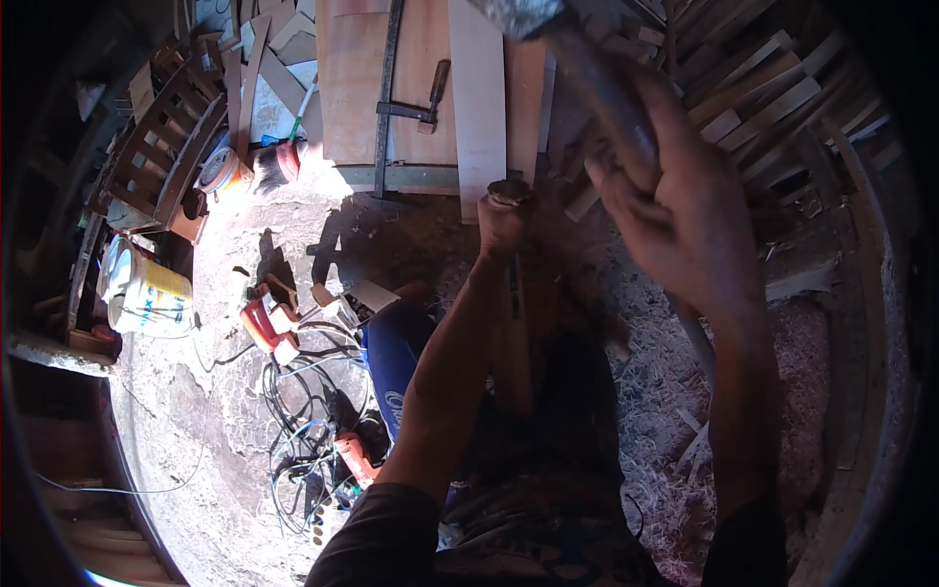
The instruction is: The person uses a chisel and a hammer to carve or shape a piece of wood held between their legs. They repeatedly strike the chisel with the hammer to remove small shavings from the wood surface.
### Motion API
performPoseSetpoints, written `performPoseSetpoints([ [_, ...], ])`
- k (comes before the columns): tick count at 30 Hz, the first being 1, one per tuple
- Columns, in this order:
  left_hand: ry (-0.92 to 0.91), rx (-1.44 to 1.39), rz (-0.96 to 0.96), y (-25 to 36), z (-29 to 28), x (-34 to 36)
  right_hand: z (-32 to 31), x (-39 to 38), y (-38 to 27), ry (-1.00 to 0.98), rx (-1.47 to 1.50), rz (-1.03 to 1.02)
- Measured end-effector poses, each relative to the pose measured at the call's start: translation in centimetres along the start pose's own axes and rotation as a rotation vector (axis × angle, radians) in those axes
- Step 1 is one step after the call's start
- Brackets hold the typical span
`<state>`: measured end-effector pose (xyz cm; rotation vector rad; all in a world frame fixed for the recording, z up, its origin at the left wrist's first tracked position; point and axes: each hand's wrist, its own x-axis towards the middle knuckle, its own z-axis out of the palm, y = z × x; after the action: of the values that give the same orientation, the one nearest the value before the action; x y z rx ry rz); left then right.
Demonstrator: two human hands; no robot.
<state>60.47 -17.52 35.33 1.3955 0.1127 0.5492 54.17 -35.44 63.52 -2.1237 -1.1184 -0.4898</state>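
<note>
My right hand (685, 215) is raised at the upper right, its fingers wrapped round the dark handle of a hammer (604, 86). The hammer's metal head is partly cut off by the top edge. Lower and to the left, my left hand (502, 230) is closed round an upright tool that looks like a chisel (509, 190). Only its worn, round top shows above the fist, and its lower end is hard to make out. Beneath that hand, a narrow length of wood (513, 362) lies between my legs in shadow.
Ahead, boards (479, 108) stand beside a bar clamp (430, 98). Wood offcuts (763, 88) pile up at the right, above shavings (665, 401). To the left are a white bucket (152, 293), tangled cables (293, 411), an orange power tool (355, 458) and a slatted wooden piece (161, 137).
</note>
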Motion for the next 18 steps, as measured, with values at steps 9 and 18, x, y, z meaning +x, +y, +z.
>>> performPoseSetpoints([
  [9,-0.016,0.147,0.154,1.8,1.0,-3.0,7.3,-6.0,5.9,-0.636,-0.317,0.170],
  [18,0.011,0.164,0.202,-2.8,-0.7,0.5,3.5,-5.6,2.1,-0.385,0.059,0.282],
])
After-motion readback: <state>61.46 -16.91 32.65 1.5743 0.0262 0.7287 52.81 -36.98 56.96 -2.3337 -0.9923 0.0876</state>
